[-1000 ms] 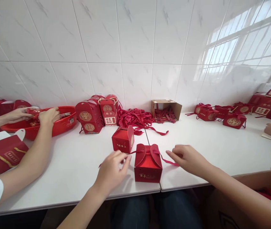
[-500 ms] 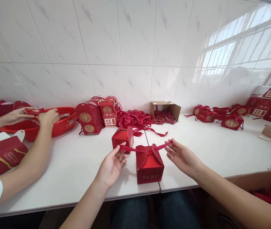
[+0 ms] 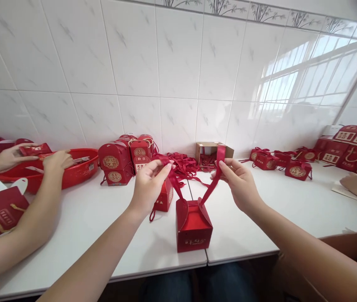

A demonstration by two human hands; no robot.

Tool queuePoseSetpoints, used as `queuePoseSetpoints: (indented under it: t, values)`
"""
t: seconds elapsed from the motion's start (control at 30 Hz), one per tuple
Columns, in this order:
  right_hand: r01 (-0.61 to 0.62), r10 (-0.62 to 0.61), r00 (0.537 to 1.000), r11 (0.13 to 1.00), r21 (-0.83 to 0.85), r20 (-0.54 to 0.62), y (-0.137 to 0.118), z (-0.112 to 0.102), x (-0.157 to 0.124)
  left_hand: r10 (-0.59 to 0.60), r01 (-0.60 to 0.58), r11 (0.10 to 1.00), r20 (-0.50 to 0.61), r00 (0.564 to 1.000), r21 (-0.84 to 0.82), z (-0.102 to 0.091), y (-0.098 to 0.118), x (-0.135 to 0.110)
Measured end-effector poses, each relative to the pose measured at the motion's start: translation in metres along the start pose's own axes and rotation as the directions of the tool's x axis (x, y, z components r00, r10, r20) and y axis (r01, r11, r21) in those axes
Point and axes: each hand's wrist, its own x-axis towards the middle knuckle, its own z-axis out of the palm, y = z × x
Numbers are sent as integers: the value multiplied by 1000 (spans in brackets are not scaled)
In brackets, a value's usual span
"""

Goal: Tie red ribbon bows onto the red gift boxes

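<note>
A small red gift box [image 3: 194, 235] stands upright on the white table in front of me, gold writing on its near face. A red ribbon [image 3: 210, 188] runs through its top flaps, and both ends are held up in a V. My left hand [image 3: 151, 182] pinches one end between thumb and fingers. The other end is pinched in my right hand [image 3: 238, 180], with a short tail sticking up past the fingers. Just behind, partly hidden by my left hand, sits a second red box [image 3: 165, 197].
Loose red ribbons [image 3: 184, 165] lie by the wall beside an open cardboard box [image 3: 228, 152]. Stacked red boxes [image 3: 115, 163] stand left, tied ones [image 3: 298, 170] right. At left, a co-worker's hands [image 3: 57, 161] are over a red basket [image 3: 93, 167]; another person's hand [image 3: 353, 182] rests at right.
Both my hands have risen, lifting the ribbon ends from low and sideways into a steep V above the box. The view has tilted up. The co-worker's hands at left remain over the basket.
</note>
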Motion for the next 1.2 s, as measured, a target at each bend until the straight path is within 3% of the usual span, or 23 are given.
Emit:
queuePoseSetpoints:
  t: [0.17, 0.33, 0.43, 0.6, 0.8, 0.9, 0.97, 1.03, 1.07, 1.13, 1.2]
  values:
    - [26, -29, 996, 999, 35, 82, -18, 15, 8, 17, -14, 999, 104, 994, -34, 14, 20, 12]
    - [-49, 33, 993, 989, 139, 117, -24, 25, 9, -28, 66, 987, 243, 969, -147, 19, 30, 10]
    - [-68, 53, 992, 987, 143, 112, -29, 29, 10, -14, 62, 983, 268, 963, -173, 20, 34, 10]
    - [-50, 43, 990, 998, 47, 131, -35, 30, 11, 42, -35, 999, 347, 937, -26, 25, 40, 8]
    - [57, -35, 924, 997, -46, 382, -37, 29, -1, 13, -132, 959, 428, 903, 251, 27, 38, 0]
    - [117, -71, 921, 989, -96, 382, -34, 28, -4, -25, -104, 963, 466, 884, 249, 22, 36, -1]
    - [229, -152, 904, 961, -153, 399, -30, 23, -3, -107, -35, 967, 524, 845, 253, 18, 33, 0]
    - [462, -303, 830, 844, -273, 469, -27, 15, 0, -197, 59, 964, 553, 810, 258, 13, 29, 2]
    - [596, -384, 764, 727, -340, 519, -26, 11, 1, -228, 115, 966, 546, 806, 232, 11, 27, 3]
    - [792, -496, 609, 417, -445, 619, -25, 2, 3, -272, 242, 962, 525, 807, 128, 6, 23, 5]
    - [855, -532, 491, 145, -498, 690, -24, -3, 4, -307, 340, 940, 540, 784, 42, 4, 21, 6]
